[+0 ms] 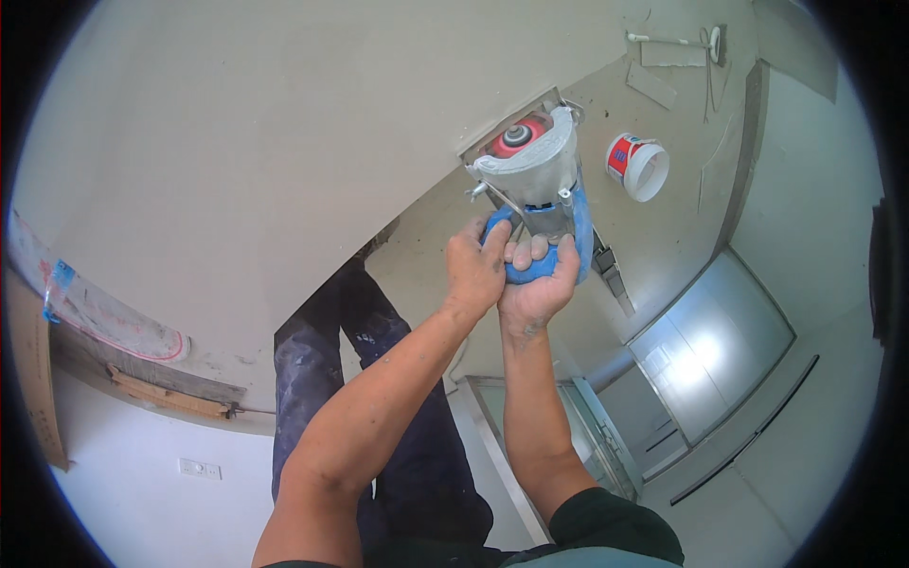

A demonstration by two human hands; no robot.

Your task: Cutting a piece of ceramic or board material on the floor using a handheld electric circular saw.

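A metal-housed power cutting tool (pixel 535 161) with a red disc and blue handle sits at the edge of a large pale slab (pixel 284 142). My left hand (pixel 473 265) grips the left side of the blue handle. My right hand (pixel 535 279) is closed round the same handle, just right of the left, fingers curled over it and coated with pale dust. My legs (pixel 312 398), in dark dusty trousers, show below the slab's edge. Part of the handle is hidden under my fingers.
A white bucket (pixel 649 175) with a red label stands right of the tool. Pale offcuts (pixel 651 87) and a white long-handled object (pixel 715 43) lie upper right. A translucent tube-like wrap (pixel 123 322) and cardboard (pixel 33 379) are at left. A glazed panel (pixel 677 374) is lower right.
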